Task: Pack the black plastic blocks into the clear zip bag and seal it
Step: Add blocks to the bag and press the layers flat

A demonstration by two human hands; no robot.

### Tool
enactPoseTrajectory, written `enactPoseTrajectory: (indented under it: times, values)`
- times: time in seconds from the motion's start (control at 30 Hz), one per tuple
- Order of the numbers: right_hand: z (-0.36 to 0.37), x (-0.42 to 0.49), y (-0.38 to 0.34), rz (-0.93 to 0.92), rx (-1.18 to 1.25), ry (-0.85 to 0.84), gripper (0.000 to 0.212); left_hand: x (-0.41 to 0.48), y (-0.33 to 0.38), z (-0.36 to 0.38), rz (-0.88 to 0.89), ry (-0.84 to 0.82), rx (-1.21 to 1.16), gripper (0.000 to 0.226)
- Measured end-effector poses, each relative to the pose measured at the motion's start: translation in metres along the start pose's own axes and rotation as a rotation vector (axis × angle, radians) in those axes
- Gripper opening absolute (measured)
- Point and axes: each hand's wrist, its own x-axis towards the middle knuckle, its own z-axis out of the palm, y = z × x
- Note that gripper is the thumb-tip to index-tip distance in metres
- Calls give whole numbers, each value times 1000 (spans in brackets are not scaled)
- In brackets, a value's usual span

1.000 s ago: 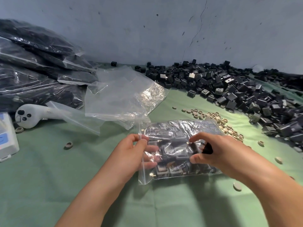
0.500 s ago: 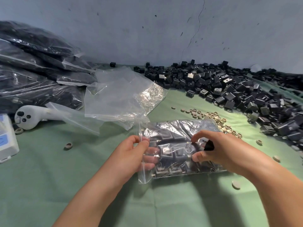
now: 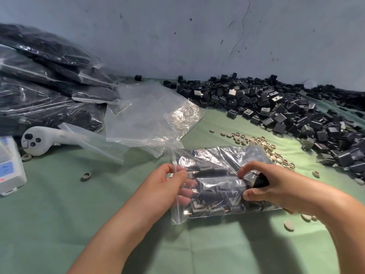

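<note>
Now my left grip [image 3: 167, 184] pinches the zip strip [image 3: 173, 159] of the clear zip bag [image 3: 217, 161], which lies full of black plastic blocks [image 3: 215, 194] on the counter [image 3: 79, 214], long axis across me, mouth leftward; my right grip [image 3: 272, 186] clutches its middle.

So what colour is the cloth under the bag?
Pale green; the cloth shows best in the head view.

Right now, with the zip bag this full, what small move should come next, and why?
Probably slide the left hand along the zip strip, pinching it shut, while the right hand steadies the clear zip bag. The bag looks full of black plastic blocks, the left hand pinches the strip near its far end, and I can't tell it's sealed.
</note>
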Motion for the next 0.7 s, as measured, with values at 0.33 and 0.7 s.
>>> enactPoseTrajectory:
  times: [0.33,0.7]
  values:
    - [1,-4,-5,-23,-26,-15,35,2,5,-1,-11,-83,-17,11]
    - [21,7,-28,-115,-235,58,38,0,17,9,-59,-161,-143,7]
